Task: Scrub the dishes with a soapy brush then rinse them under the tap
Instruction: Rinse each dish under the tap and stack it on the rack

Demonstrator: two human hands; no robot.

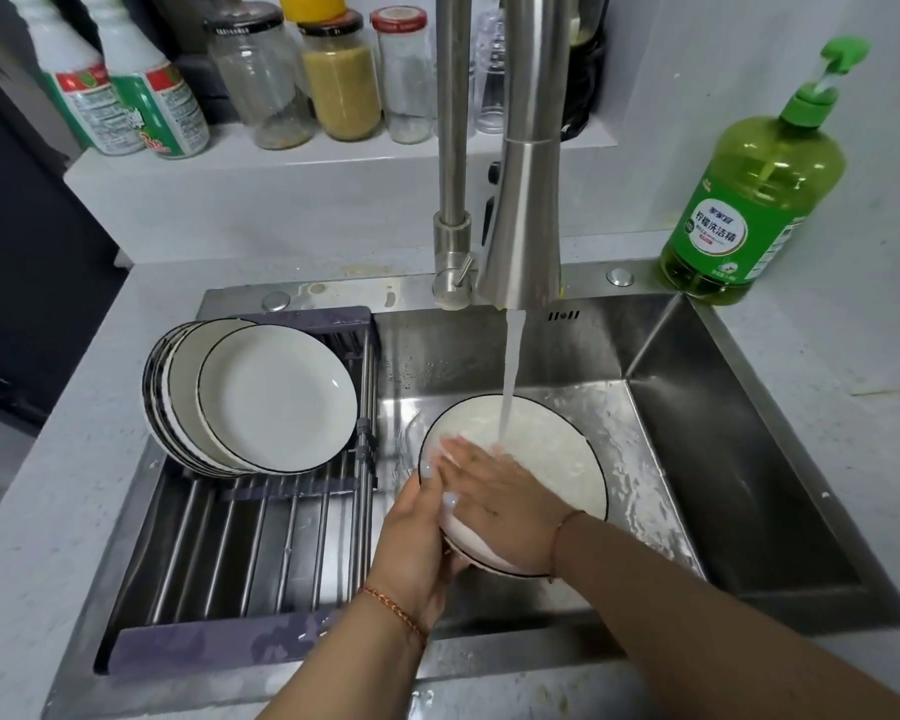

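A white plate with a dark rim (552, 449) is tilted in the steel sink (723, 407) under a stream of water from the tap (523, 210). My left hand (417, 543) grips the plate's near left edge, thumb over the rim. Inside the plate, my right hand (494, 491) lies flat, its straight fingers pressing the wet surface just beside the stream. No brush is in view.
Several clean white plates (276, 397) lean in a dark drying rack (261, 537) over the sink's left half. A green dish soap pump bottle (749, 200) stands at the sink's back right corner. Jars and bottles line the shelf behind the tap.
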